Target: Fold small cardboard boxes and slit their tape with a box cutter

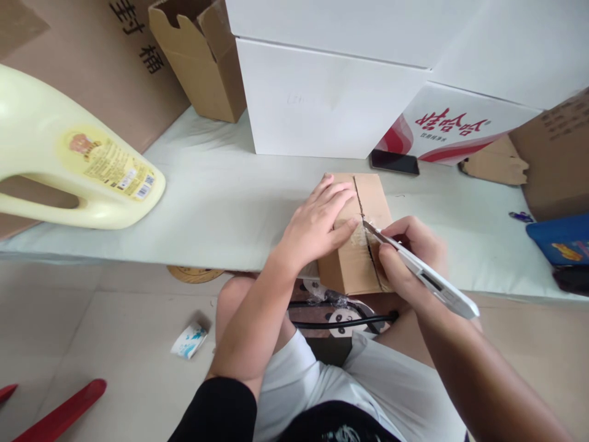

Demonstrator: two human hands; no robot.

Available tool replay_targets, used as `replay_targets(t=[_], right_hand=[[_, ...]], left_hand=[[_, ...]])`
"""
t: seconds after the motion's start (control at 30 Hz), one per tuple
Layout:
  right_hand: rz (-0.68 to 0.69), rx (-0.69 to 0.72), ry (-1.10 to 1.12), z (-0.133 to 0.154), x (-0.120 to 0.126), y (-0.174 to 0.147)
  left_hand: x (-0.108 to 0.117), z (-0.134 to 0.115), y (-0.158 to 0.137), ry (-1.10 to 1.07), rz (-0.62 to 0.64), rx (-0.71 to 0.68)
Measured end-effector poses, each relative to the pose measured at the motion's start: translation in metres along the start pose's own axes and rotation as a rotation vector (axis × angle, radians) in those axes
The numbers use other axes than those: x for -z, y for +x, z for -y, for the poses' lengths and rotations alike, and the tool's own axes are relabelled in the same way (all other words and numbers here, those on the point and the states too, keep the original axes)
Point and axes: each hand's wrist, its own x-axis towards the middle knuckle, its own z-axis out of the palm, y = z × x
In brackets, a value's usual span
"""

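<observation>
A small brown cardboard box (368,184) lies at the near edge of the table, with a dark seam running lengthwise across its top. My left hand (317,224) rests flat on the box's left side, fingers stretched out and thumb close to the seam. A white box cutter (430,276) is gripped in my right hand (411,252), which is closed around it. The blade meets the seam about midway along, beside my left thumb. Some clear, wrinkled tape shows on the cardboard there.
White cartons (322,98) stand behind the box, with a dark phone (394,162) at their foot. To the left is a large pale-yellow jug (105,166); an open cardboard box (207,67) stands behind it. A blue packet (561,239) lies at the right.
</observation>
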Motion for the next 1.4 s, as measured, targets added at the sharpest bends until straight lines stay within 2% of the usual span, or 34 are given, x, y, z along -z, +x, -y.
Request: replay_targets(t=[0.33,0.77,1.13,1.4], right_hand=[[0.019,-0.038,0.017,-0.003,-0.001,-0.001],[0.008,0.02,0.061,-0.004,0.002,-0.003],[0.108,-0.013,0.147,-0.003,0.01,-0.006],[0.044,0.048,0.162,-0.008,0.009,-0.009]], left_hand=[[0.001,0.0,0.0,-0.002,0.004,0.002],[0.0,0.0,0.001,-0.006,0.009,0.01],[-0.002,0.003,0.002,-0.02,-0.008,-0.006],[-0.001,0.0,0.003,-0.026,0.006,0.021]])
